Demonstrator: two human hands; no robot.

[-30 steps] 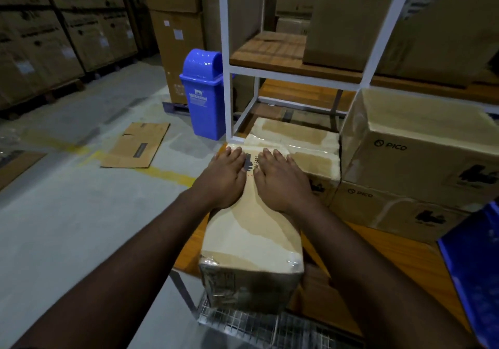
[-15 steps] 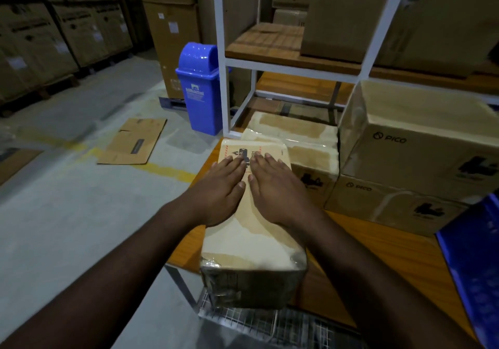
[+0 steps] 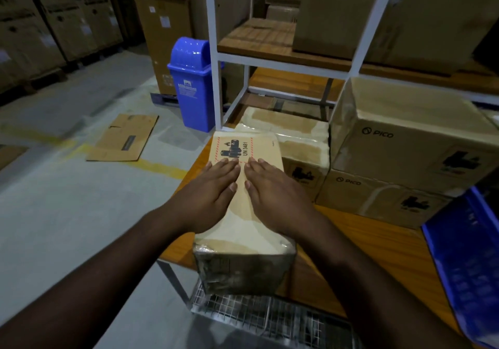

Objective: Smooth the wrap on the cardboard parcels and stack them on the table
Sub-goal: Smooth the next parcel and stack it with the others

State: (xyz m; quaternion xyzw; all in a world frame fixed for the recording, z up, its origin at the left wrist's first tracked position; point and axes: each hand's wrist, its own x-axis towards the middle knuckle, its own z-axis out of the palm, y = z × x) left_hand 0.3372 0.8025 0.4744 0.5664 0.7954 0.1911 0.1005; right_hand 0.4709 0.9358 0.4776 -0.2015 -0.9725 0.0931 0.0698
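A long cardboard parcel [image 3: 244, 236] in clear wrap lies on the wooden table [image 3: 378, 248] at its left edge, its near end overhanging. A UN 3481 battery label shows at its far end. My left hand [image 3: 213, 194] and my right hand [image 3: 275, 196] press flat on its top, side by side, fingers straight and pointing away. Behind it sits another wrapped parcel [image 3: 297, 138]. To the right, a large PICO box [image 3: 413, 138] rests on a flatter PICO box [image 3: 378, 200].
A white metal shelf frame [image 3: 214, 51] with boxes stands behind the table. A blue bin [image 3: 191, 84] and a flattened carton [image 3: 124, 138] are on the floor to the left. A wire basket [image 3: 264, 319] hangs below the table. A blue object [image 3: 469, 262] sits at right.
Both hands have slid back along the parcel's top toward me, uncovering the battery label at its far end.
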